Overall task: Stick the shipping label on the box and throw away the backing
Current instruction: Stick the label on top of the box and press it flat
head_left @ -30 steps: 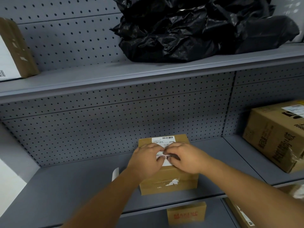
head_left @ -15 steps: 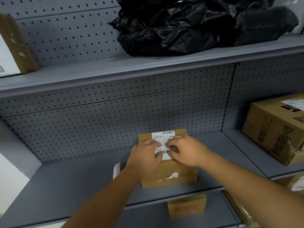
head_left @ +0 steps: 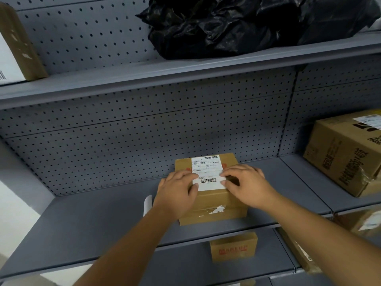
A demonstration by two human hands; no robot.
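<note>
A small brown cardboard box [head_left: 214, 205] stands on the middle grey shelf. The white shipping label [head_left: 207, 172] with barcodes lies flat on its top. My left hand [head_left: 177, 195] rests on the box's left side, its fingertips on the label's left edge. My right hand [head_left: 245, 182] lies palm down on the right side, fingertips touching the label's right edge. A curled white backing sheet [head_left: 147, 204] stands up just left of my left wrist. Whether the left hand holds it is hidden.
The middle shelf [head_left: 82, 228] has a perforated back wall. A large brown carton [head_left: 342, 153] sits at the right. Black plastic bags [head_left: 247, 23] and a box [head_left: 16, 48] fill the upper shelf. Another small box [head_left: 234, 246] stands on the shelf below.
Both hands have slid apart from the label's middle towards its left and right edges, uncovering more of the label. The box and backing sheet have stayed in place.
</note>
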